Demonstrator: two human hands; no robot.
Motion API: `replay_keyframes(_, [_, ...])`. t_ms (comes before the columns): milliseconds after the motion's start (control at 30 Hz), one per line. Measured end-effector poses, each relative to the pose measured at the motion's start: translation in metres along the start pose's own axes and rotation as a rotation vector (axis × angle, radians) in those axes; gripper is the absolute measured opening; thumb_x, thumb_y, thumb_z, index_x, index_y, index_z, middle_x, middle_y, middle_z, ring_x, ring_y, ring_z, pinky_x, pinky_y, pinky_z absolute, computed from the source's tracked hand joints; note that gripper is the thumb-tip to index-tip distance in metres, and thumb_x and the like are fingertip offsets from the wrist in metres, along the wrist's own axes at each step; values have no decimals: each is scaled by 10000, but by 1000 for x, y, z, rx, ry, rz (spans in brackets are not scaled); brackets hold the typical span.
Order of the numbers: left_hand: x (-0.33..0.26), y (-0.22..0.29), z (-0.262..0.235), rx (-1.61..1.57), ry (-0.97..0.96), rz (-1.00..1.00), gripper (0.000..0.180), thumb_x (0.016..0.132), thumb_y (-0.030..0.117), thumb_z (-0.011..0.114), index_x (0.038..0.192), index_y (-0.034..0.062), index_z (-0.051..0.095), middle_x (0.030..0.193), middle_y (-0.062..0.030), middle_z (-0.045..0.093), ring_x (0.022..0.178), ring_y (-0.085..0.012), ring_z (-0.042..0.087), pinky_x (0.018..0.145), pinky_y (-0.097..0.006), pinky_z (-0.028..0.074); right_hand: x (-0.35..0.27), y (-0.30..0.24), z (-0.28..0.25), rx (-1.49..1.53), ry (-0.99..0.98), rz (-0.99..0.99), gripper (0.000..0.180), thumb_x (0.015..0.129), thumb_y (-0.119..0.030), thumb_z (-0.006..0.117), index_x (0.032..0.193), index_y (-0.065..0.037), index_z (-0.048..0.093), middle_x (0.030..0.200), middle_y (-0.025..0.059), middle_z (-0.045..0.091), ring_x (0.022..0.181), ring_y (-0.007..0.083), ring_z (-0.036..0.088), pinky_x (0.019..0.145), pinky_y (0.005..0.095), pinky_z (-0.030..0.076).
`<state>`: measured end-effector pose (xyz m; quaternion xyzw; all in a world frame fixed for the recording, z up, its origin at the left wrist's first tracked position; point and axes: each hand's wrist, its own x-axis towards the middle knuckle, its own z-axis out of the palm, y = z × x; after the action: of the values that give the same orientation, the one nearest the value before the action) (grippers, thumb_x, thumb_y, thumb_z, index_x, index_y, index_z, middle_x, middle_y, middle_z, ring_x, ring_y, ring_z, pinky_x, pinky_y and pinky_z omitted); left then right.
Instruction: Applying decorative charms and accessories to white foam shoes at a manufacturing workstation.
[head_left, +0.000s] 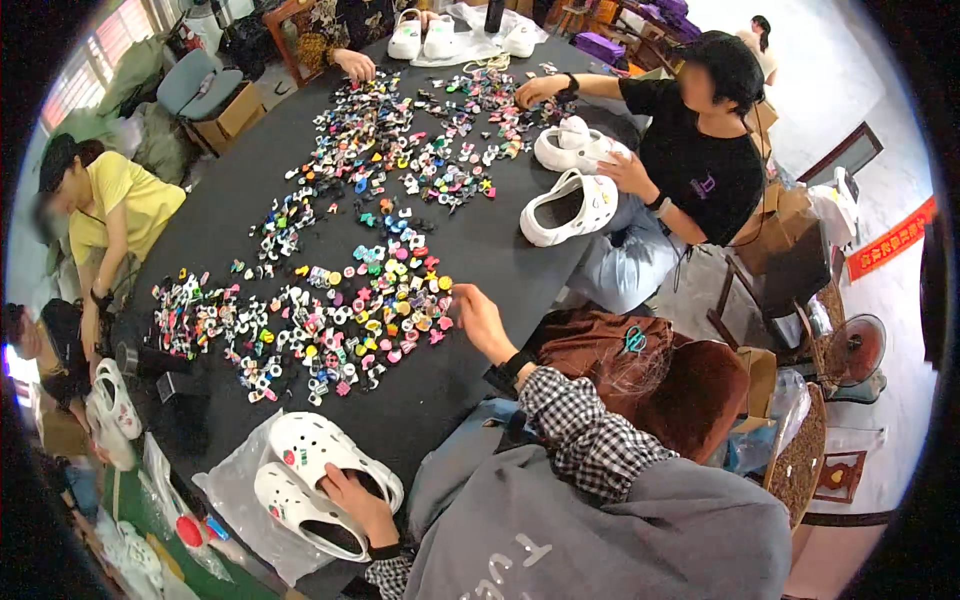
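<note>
My left hand (360, 508) grips a white clog (320, 450) by the edge of its foot opening. Close beside it lies a second white clog (290, 500); both have holes and a few small charms, one of them red, on their toes. They rest on a clear plastic bag (235, 485) at the table's near edge. My right hand (482, 322) reaches over the table at the right edge of a spread of colourful shoe charms (350, 310). Its fingers are stretched out and nothing shows in them; the fingertips are partly hidden.
More charms (370, 130) cover the far part of the black table (480, 240). On the right, a co-worker holds white clogs (570, 205). Across the table, another person's hand (355, 66) reaches into charms. A person in yellow (130, 205) bends at the left. Small black boxes (182, 388) stand near the left edge.
</note>
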<state>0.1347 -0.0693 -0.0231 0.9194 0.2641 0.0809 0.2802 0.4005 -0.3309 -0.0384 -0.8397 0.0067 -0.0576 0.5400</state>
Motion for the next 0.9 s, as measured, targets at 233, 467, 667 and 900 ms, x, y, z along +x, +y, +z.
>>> replay_keyframes(233, [0,26,-14,62,-6,-111,333,952,77,411,1245,-78,385,1182,-195,394,1102,-322,439,939,-362,407,9,8,1,-94,47,-48,249,809,14,459,1040,-13,546,998,176,551,979,316,530,867,380,441])
replay_keyframes(467, [-2,34,-21,194,6,-92,415,855,-67,468,1260,-86,375,1174,-249,395,1111,-386,418,911,-392,400,44,-5,7,-178,157,-234,319,817,77,447,1112,-11,530,1081,162,521,1018,321,535,858,390,464])
replay_keyframes(667, [1,39,-19,257,-78,-241,519,865,-60,480,1358,-47,316,1347,-299,336,1239,-397,372,1012,-403,353,54,19,10,-459,79,-392,423,829,-10,508,1250,-33,483,1278,140,493,1243,314,418,1059,450,291])
replay_keyframes(900, [-3,-28,14,-369,14,-367,438,923,9,368,1353,-57,326,1388,-211,283,1213,-324,410,1021,-370,381,51,15,15,-476,77,-382,417,811,-10,507,1224,-67,513,1289,129,482,1266,296,403,1074,446,277])
